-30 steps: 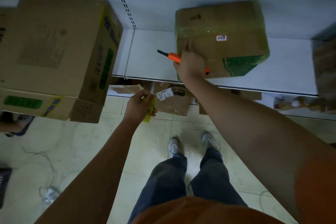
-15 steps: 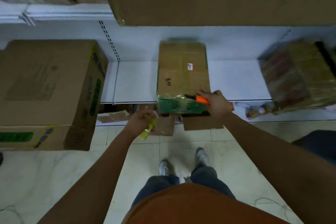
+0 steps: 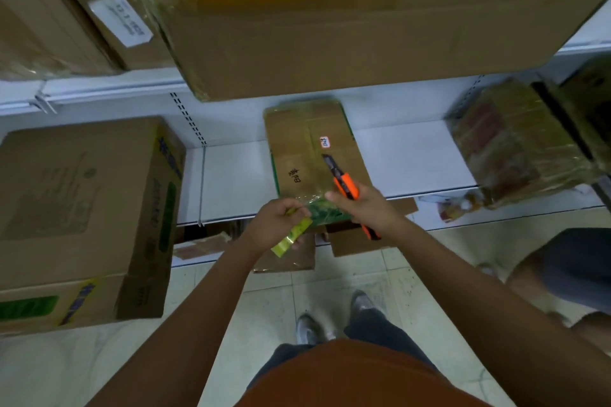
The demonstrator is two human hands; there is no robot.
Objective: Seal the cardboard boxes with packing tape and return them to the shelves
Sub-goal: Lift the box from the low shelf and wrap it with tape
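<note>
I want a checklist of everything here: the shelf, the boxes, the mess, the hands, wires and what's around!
Surface: white shelf, small box at its front edge.
Job's things: box wrapped in film, white label on top; orange knife; yellowish tape strip.
Clutter: cardboard scraps below the shelf.
Hands: left hand pinches the strip; right hand grips the knife over the box.
Cables: nothing seen.
Surroundings: big box at left, wrapped box at right, tiled floor.
</note>
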